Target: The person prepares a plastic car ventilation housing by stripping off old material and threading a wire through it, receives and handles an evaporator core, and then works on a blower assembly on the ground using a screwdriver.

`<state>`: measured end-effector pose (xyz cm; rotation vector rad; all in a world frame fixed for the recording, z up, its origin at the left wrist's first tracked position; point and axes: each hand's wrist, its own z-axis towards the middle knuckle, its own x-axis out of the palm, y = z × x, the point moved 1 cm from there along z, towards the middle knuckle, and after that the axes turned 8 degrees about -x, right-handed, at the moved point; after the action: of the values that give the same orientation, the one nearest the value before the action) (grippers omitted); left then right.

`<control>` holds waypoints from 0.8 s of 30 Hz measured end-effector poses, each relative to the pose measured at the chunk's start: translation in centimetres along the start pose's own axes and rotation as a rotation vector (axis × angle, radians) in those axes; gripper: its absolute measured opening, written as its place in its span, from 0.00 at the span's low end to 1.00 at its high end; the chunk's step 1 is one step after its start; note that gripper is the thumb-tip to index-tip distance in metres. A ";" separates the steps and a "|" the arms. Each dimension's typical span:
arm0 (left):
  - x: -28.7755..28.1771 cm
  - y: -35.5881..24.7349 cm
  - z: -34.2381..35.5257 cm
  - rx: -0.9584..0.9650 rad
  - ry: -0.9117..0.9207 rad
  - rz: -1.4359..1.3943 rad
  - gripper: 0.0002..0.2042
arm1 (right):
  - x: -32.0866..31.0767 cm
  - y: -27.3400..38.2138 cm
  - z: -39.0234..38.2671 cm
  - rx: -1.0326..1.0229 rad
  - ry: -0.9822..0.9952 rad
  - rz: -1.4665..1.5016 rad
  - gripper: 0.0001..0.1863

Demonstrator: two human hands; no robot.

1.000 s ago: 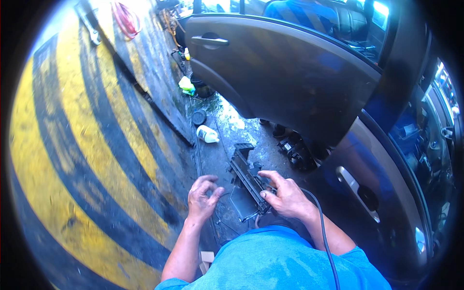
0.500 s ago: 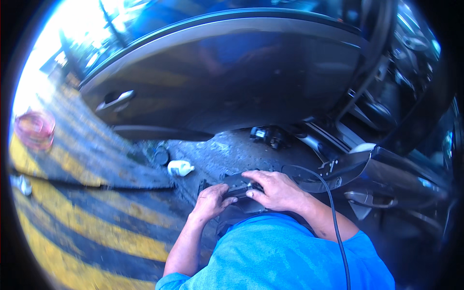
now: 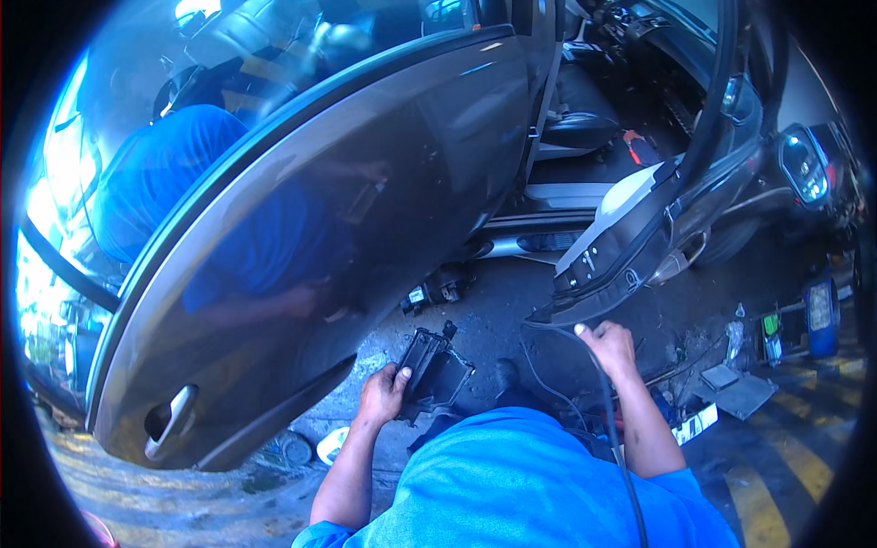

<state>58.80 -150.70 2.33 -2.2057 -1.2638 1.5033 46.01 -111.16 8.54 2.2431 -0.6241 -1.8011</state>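
My left hand (image 3: 384, 395) grips a black plastic frame-like part (image 3: 422, 352) by its near left side, thumb on top. The part is tilted in front of my body, and its far end points away from me. To the right, my right hand (image 3: 610, 347) is closed around a black hose (image 3: 610, 411), thumb uppermost. The hose runs down past my right forearm to the lower edge. My right hand is just below the lower edge of an open car door (image 3: 598, 279); whether it touches the door is unclear.
A large dark car door (image 3: 365, 219) stands open at the left. Beneath it lie a white bottle (image 3: 332, 445) and a black part (image 3: 438, 288). Flat grey pieces (image 3: 740, 391) and a blue case (image 3: 820, 320) are on the floor at the right.
My view has swung right. My right hand has left the black part and moved right, now closed on the hose. My left hand still holds the part.
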 end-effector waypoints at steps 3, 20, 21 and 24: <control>-0.9 0.2 0.5 0.027 0.019 -0.018 0.22 | -2.1 4.0 0.5 0.093 -0.062 -0.053 0.33; 1.1 -1.3 4.3 0.176 0.143 -0.006 0.23 | -1.6 -5.3 -7.4 0.276 -0.221 0.115 0.28; 1.2 -1.1 4.7 0.181 0.137 0.017 0.23 | -1.6 -6.9 -8.7 0.308 -0.257 0.166 0.28; 1.5 -1.1 5.7 0.200 0.138 0.045 0.24 | -1.3 -14.2 -12.3 0.433 -0.312 0.233 0.19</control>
<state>53.62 -150.59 -0.76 -2.1784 -0.9833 1.3982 60.51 -99.19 6.86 2.0161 -1.3910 -2.0608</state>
